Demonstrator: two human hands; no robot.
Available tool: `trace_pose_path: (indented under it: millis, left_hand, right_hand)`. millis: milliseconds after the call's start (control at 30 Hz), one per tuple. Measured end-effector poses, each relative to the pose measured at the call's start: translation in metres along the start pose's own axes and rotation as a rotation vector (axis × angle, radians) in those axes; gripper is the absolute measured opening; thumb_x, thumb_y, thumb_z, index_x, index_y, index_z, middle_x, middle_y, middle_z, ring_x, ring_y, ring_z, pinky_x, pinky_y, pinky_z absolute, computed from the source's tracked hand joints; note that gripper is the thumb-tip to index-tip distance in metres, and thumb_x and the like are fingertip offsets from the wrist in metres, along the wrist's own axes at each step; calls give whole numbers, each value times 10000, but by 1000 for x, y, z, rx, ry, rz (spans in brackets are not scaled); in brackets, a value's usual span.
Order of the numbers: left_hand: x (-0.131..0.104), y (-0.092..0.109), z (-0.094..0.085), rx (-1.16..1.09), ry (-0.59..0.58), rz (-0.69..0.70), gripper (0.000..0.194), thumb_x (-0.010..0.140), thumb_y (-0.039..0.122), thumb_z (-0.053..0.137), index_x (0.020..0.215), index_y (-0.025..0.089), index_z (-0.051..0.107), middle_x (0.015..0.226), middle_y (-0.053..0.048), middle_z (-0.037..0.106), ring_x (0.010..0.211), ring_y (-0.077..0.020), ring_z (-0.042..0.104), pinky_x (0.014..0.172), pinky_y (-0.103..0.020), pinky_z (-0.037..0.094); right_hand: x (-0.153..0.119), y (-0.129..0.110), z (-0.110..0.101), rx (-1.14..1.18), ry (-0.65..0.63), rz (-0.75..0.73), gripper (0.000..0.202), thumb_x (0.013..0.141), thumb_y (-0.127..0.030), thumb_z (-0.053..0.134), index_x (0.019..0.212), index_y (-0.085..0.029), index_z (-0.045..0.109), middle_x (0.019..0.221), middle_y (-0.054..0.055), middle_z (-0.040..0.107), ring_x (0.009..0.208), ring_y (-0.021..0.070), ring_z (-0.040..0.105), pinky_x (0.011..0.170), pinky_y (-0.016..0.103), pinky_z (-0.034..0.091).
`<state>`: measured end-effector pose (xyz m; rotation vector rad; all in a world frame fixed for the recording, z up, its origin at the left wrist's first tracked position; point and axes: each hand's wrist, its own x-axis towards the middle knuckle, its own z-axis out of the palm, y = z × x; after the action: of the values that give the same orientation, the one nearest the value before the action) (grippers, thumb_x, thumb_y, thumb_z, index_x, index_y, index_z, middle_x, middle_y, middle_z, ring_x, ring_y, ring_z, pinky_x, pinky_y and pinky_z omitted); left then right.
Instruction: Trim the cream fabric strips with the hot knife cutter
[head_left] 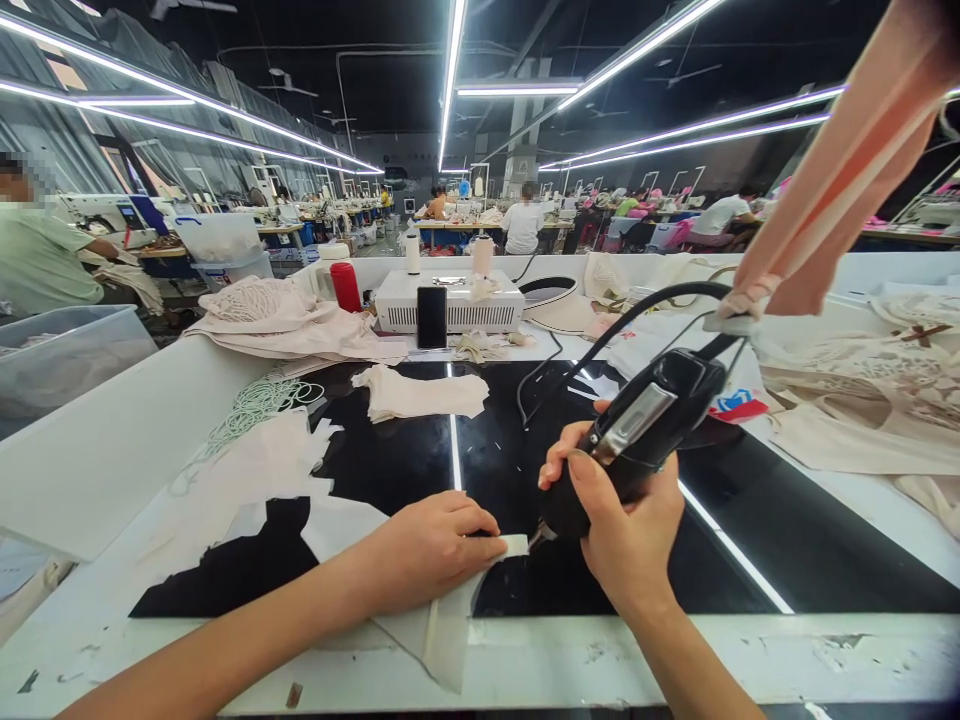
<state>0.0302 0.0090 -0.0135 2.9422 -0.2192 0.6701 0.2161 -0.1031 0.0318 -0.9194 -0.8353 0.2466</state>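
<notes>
Grip at center: right hand clasping black tool, left hand holding down pale strip

The right hand is wrapping its fingers and thumb around the black tool right of center, closed firmly on its body. The tool is slanting down to the left, its narrow metal tip pointing at the free end of the pale strip; whether the two are touching is hard to tell. The left hand is closing its fingertips on the strip, while sheer fabric is spreading below it over the front edge of a black panel.

At the tool's upper end, pink cloth is stretching toward the upper right corner, and a black cable is arching leftward. Folded cloth is lying on the panel above the left hand. Pale fabric pieces and a tangle of green cord are resting at center left. Farther back, a phone is standing before a white box, with a red cylinder to their left. Lace-patterned garments are lying at the right edge. A person in a light green shirt is showing at upper left.
</notes>
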Motion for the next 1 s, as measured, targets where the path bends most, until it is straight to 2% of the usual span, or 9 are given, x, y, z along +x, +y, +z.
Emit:
trace_pose_path:
  millis: [233, 400, 567, 733, 1000]
  left_hand:
    - [-15, 4, -1, 6, 77, -11, 227, 1175, 138, 542, 1187, 135, 768, 1110, -87, 780, 1000, -185, 734, 1064, -347, 612]
    - [-15, 7, 2, -12, 94, -47, 210, 1177, 150, 562, 1187, 143, 771, 1121, -78, 790, 1020, -185, 734, 1035, -317, 600]
    - [-13, 8, 5, 13, 97, -51, 218, 1175, 140, 557, 1153, 150, 774, 1110, -78, 794, 1006, -177, 721, 1011, -306, 607]
    - [-13, 8, 9, 17, 160, -37, 200, 1158, 117, 580, 1118, 139, 774, 1077, -73, 788, 971, -175, 717, 976, -310, 620]
    - [-14, 8, 14, 4, 155, -39, 218, 1154, 104, 565, 1136, 145, 778, 1101, -74, 805, 979, -178, 718, 977, -312, 621]
  right_hand:
    - [-2, -2, -5, 7, -18, -7, 427, 932, -316, 923, 1282, -306, 678, 884, -47, 735, 640, 153, 690, 605, 310, 618]
    - [1, -6, -7, 12, 11, 16, 438, 897, -343, 953, 1243, -292, 690, 856, -44, 735, 639, 166, 695, 608, 321, 632]
    - [9, -12, 6, 65, 73, -5, 463, 824, -322, 973, 1197, -261, 705, 797, -44, 735, 581, 165, 669, 534, 305, 626]
    - [9, -8, 19, 74, 45, 6, 469, 816, -328, 973, 1185, -254, 693, 780, -38, 733, 572, 164, 665, 518, 301, 626]
    - [3, -3, 24, 64, 20, 25, 444, 833, -344, 965, 1160, -262, 676, 787, -44, 716, 581, 156, 657, 532, 300, 618]
